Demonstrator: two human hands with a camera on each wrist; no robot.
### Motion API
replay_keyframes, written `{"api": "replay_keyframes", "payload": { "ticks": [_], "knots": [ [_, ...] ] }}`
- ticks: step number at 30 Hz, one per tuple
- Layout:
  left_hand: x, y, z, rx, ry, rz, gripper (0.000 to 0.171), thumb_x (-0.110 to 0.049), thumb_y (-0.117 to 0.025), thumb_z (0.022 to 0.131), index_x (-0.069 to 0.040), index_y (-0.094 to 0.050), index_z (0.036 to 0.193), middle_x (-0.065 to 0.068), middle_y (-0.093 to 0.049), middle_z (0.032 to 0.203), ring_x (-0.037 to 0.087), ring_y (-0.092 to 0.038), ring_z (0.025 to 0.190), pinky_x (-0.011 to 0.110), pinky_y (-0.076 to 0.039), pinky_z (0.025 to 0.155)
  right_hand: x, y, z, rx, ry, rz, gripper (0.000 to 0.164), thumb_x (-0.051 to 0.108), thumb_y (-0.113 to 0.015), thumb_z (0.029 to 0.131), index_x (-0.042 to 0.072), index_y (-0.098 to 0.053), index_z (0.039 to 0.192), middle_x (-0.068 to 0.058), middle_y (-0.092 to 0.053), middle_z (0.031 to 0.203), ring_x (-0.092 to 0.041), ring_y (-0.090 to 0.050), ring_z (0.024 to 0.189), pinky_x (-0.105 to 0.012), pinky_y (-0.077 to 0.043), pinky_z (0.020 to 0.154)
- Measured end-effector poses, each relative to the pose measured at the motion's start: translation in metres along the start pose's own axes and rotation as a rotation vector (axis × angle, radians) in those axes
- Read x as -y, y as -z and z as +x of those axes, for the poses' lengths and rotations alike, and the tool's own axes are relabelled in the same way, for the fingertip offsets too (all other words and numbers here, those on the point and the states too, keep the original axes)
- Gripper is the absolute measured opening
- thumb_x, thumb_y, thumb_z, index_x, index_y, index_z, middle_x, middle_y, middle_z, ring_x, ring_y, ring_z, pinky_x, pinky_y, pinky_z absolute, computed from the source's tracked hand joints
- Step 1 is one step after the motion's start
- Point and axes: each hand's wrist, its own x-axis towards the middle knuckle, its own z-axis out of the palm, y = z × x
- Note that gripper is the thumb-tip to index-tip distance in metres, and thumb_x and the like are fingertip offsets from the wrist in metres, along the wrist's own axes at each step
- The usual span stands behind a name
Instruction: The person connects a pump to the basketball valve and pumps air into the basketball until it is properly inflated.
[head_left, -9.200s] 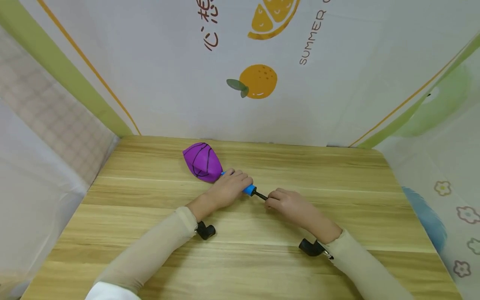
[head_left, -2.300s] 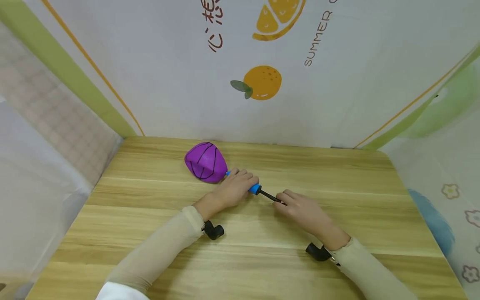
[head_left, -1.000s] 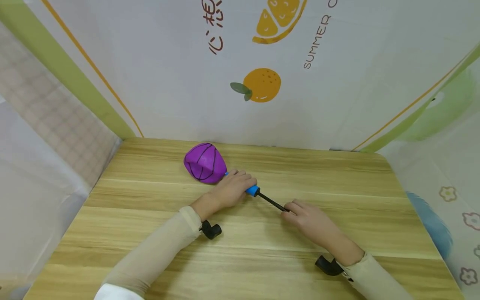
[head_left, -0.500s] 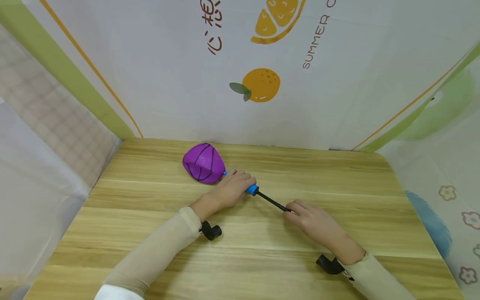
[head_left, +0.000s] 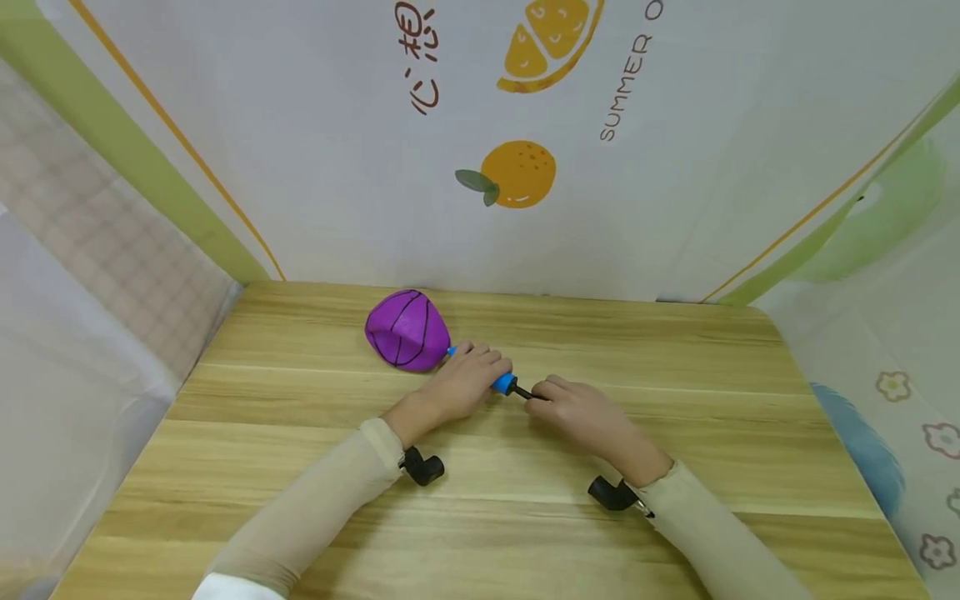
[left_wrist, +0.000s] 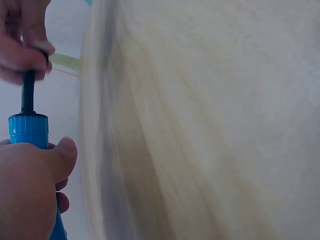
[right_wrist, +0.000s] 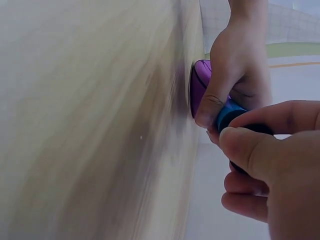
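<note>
A partly deflated purple ball (head_left: 408, 332) with black lines lies near the back of the table, its side dented. Against its right side sits the front end of a blue hand pump (head_left: 503, 383). My left hand (head_left: 467, 379) wraps round the pump's barrel and hides most of it; the left wrist view shows the barrel's ribbed blue cap (left_wrist: 28, 129). With thumb and fingers my right hand (head_left: 581, 415) grips the black handle (left_wrist: 42, 56) at the end of the pump's rod. Only a short length of rod shows between cap and handle. Where pump meets ball is mostly hidden.
The wood-grain table (head_left: 495, 533) spreads out in front of both arms. A white cloth printed with oranges (head_left: 517, 173) hangs behind its back edge, and more cloth hangs at both sides. Small black camera mounts (head_left: 423, 467) sit at the wrists.
My right hand has moved left toward the pump, pushing the rod most of the way in after it was drawn out. The left hand stays put. Compared with the oldest frame, the ball looks fuller.
</note>
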Motion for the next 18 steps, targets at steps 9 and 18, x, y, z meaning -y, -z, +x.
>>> {"api": "replay_keyframes", "payload": {
  "ticks": [9, 18],
  "knots": [
    [0.002, -0.001, -0.002, -0.02, -0.025, -0.016, 0.018, -0.011, -0.07, 0.094, -0.018, -0.061, 0.107, -0.004, -0.063, 0.102, 0.019, -0.054, 0.099, 0.04, -0.04, 0.092, -0.001, -0.012, 0.015, -0.021, 0.003, 0.038, 0.01, 0.003, -0.074, 0.09, 0.011, -0.068, 0.093, -0.002, -0.062, 0.092, -0.015, -0.059, 0.082, -0.024, -0.05, 0.066],
    [0.005, 0.004, -0.003, -0.002, -0.059, -0.036, 0.02, -0.011, -0.069, 0.094, -0.019, -0.061, 0.11, -0.004, -0.062, 0.102, 0.019, -0.054, 0.102, 0.041, -0.039, 0.097, 0.005, -0.009, 0.004, -0.019, -0.022, 0.023, 0.017, 0.0, -0.077, 0.086, 0.009, -0.071, 0.099, -0.004, -0.064, 0.095, -0.017, -0.06, 0.083, -0.025, -0.053, 0.066]
  ]
}}
